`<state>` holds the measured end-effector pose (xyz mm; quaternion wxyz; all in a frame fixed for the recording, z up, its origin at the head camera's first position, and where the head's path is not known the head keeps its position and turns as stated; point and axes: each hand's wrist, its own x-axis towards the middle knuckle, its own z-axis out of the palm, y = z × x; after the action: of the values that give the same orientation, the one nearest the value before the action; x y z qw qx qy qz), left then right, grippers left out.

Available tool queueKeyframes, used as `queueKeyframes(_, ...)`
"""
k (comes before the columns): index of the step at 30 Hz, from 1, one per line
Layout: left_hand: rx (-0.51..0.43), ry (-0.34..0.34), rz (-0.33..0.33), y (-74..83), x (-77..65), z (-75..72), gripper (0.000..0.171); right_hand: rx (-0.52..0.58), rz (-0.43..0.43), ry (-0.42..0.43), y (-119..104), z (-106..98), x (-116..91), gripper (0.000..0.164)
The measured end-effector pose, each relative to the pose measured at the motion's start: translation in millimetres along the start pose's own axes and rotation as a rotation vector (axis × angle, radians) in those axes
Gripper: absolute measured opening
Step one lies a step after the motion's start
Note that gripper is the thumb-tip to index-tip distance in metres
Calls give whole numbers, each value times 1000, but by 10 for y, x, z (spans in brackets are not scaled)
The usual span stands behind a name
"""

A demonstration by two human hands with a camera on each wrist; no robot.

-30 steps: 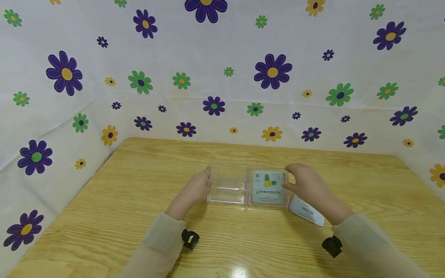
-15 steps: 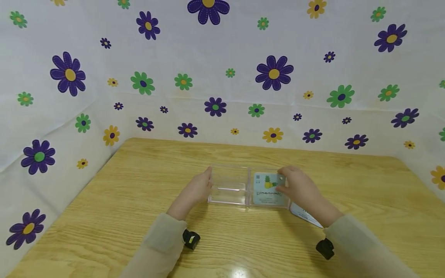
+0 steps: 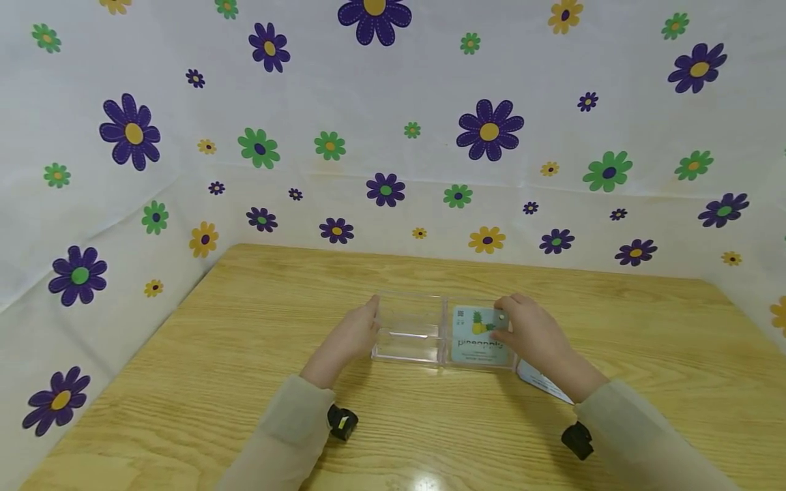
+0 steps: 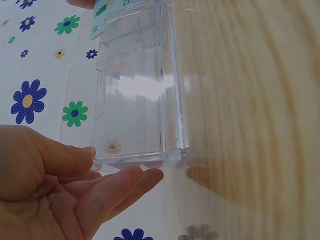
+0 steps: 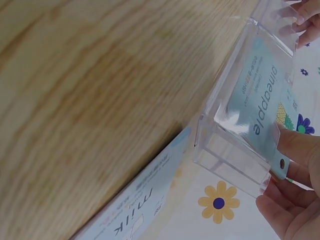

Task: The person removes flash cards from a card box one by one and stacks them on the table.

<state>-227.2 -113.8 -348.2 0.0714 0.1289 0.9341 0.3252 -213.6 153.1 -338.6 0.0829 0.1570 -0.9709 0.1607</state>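
Observation:
A clear plastic box (image 3: pixel 408 359) with two side-by-side compartments lies on the table. My left hand (image 3: pixel 350 335) grips its left end, thumb on the top rim and fingers against the outer wall. A pale blue pineapple card (image 3: pixel 469 353) sits in the right compartment, its upper part raised above the inner edge. My right hand (image 3: pixel 540 337) pinches the card's upper right corner, near the small hole, between thumb and fingers. In the right wrist view, the other right fingers are close to the box's end wall. A milk card (image 5: pixel 145 200) lies right of the box, partly behind my right hand.
The wooden table (image 3: pixel 276 300) extends around the box on all sides. Behind it and to the left hangs a white cloth (image 3: pixel 417 88) with purple, green and yellow flowers. Each wrist carries a small black camera, such as the left one (image 3: pixel 342 423).
My right hand has moved left from the box's right edge onto the pineapple card's corner, covering more of the milk card. My left hand still grips the box. The head view has shifted slightly.

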Motion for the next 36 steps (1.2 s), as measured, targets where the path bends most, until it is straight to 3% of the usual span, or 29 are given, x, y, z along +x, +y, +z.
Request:
queueKeyframes(16, -16, -14, 9, -15, -2, 2, 49, 15, -42, 69, 18, 34, -17, 35)
queueKeyframes(36, -32, -10, 18, -16, -13, -8, 47, 100, 57, -6, 16, -39, 52, 32)
